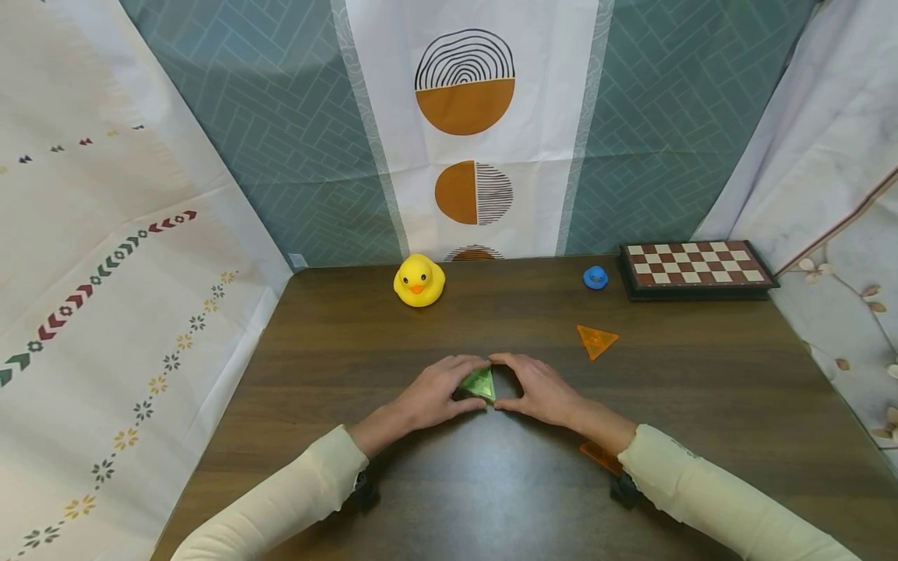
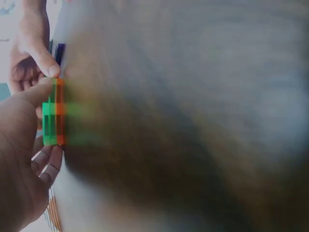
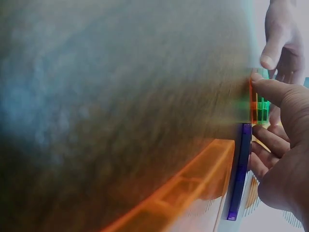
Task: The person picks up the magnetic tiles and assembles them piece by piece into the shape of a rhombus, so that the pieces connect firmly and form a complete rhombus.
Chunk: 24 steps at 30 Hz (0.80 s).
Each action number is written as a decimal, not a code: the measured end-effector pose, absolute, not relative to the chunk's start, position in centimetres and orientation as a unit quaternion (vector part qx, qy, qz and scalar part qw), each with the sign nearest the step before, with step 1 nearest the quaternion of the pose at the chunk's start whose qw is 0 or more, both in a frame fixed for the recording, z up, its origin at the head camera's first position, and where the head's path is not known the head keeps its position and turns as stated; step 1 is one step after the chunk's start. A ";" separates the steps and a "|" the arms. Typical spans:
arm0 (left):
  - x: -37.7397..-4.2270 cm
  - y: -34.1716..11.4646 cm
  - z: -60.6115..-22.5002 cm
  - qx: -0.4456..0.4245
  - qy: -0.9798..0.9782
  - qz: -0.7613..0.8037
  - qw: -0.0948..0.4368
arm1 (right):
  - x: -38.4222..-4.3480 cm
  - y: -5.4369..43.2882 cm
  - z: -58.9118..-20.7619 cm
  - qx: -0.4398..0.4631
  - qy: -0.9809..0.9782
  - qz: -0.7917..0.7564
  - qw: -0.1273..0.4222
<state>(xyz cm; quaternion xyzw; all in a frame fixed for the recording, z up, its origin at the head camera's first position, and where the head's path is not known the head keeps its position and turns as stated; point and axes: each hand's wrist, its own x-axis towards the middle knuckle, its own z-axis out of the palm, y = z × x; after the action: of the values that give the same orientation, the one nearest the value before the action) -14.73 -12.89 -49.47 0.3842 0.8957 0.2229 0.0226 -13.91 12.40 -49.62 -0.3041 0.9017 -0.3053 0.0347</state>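
Between both hands, on the wooden table (image 1: 421, 499), lies a translucent green triangle tile (image 1: 480, 383). The wrist views show it stacked on an orange tile (image 2: 60, 123), which sits closer to the tabletop. My left hand (image 1: 443, 393) holds the stack from the left, thumb at the near side and fingers curved round the far side. From the right, my right hand (image 1: 543, 393) pinches the same stack, with thumb and index fingertip at its near and far corners. The fingertips of both hands almost meet. A purple tile (image 3: 240, 171) stands out beyond the right hand in the right wrist view.
An orange triangle tile (image 1: 596, 341) lies beyond the right hand, another orange tile (image 1: 601, 458) partly under the right forearm. Along the back are a yellow rubber duck (image 1: 418, 280), a small blue duck (image 1: 595, 277) and a checkered board box (image 1: 694, 269). Patterned cloths surround the table.
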 end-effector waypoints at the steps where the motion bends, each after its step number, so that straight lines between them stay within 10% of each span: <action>1: -14.8 -12.8 -49.3 0.388 0.897 0.212 0.029 | -13.9 12.4 -49.6 -0.304 0.902 -0.306 0.033; 24: -16.4 -12.6 -49.1 0.401 0.885 0.232 0.031 | -13.9 12.4 -49.5 -0.288 0.884 -0.365 0.047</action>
<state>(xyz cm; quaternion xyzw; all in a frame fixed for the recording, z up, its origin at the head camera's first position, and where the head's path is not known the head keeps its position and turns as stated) -16.37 -12.57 -49.12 0.4015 0.8854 0.2324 0.0306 -13.95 12.44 -49.52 -0.2879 0.8840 -0.3652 0.0474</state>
